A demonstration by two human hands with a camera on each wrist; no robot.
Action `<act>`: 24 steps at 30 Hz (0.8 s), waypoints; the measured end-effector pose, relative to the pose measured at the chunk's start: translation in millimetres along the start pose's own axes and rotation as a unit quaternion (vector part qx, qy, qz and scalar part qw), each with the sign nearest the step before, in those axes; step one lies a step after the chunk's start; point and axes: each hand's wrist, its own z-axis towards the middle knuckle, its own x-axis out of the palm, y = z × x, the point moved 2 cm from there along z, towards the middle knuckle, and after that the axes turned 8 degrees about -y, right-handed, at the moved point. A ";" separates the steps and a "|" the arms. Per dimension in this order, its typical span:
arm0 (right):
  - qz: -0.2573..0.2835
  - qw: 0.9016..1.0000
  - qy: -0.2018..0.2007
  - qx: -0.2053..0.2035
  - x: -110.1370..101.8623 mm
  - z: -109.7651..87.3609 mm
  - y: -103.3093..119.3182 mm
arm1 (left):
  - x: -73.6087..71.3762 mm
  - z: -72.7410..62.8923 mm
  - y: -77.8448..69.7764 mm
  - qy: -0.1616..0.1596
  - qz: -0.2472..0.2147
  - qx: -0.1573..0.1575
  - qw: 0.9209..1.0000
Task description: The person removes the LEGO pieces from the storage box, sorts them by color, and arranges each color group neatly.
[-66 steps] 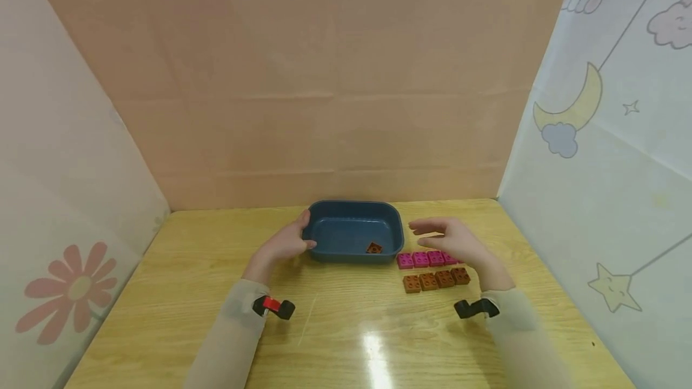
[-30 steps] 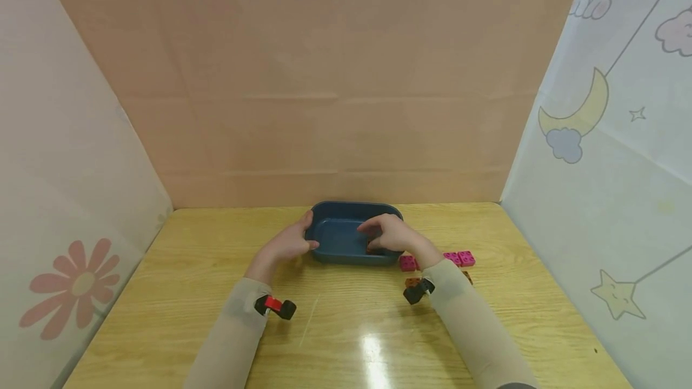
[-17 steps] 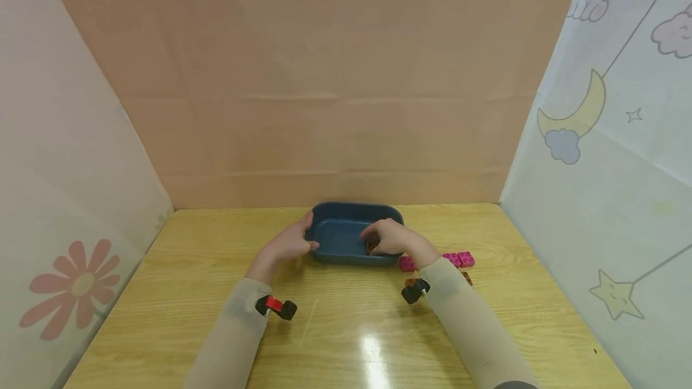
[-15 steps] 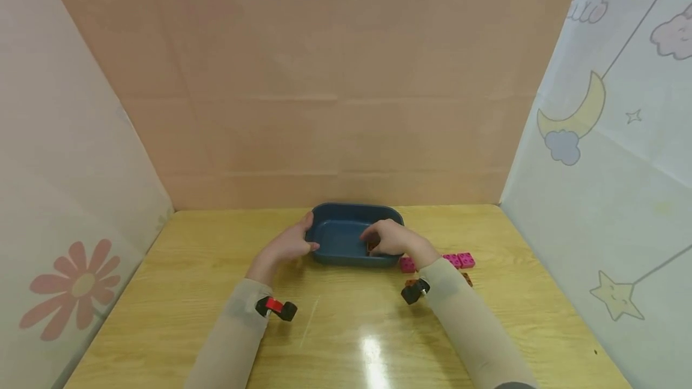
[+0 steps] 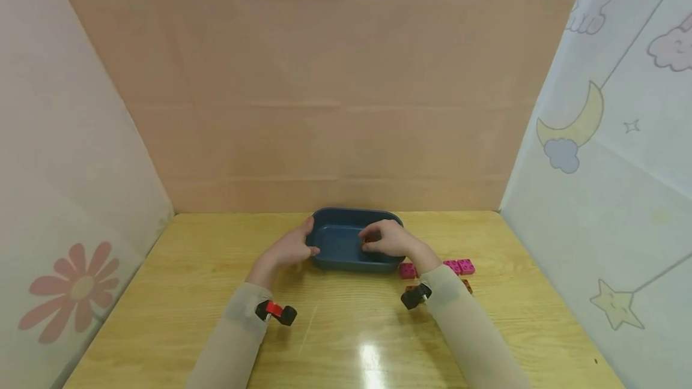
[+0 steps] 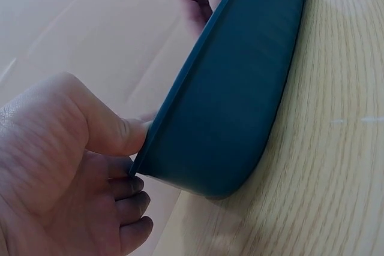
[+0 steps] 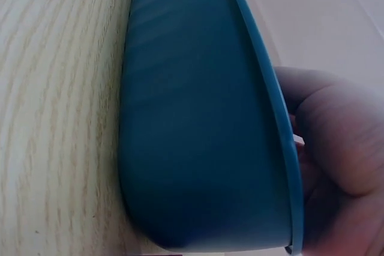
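Observation:
My left hand (image 5: 289,247) grips the left end of a dark blue, rounded rectangular tray (image 5: 351,266). In the left wrist view its thumb lies on the tray's rim and its fingers are curled below. My right hand (image 5: 390,238) reaches over the tray's right end, thumb and fingers pinching an orange toy building brick; only a sliver of that brick shows between them. In the right wrist view, the tray wall (image 7: 198,124) hides the fingertips and the brick.
Pink building bricks (image 5: 466,266) stand on the wooden table (image 5: 216,293) to the right of the tray. Orange bricks (image 5: 468,286) lie nearer to me, mostly hidden under the right forearm. A peach backdrop (image 5: 340,137) rises behind the table, with patterned white sheets at both sides.
The right hand has moved left from above the pink bricks into the tray and closed on the orange brick lying there. The left hand has kept its grip on the tray.

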 end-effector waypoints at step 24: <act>0.194 0.976 -0.097 0.031 -18.5 -47.8 -12.3 | -0.8 -0.1 -0.7 0.004 0.012 0.002 1.000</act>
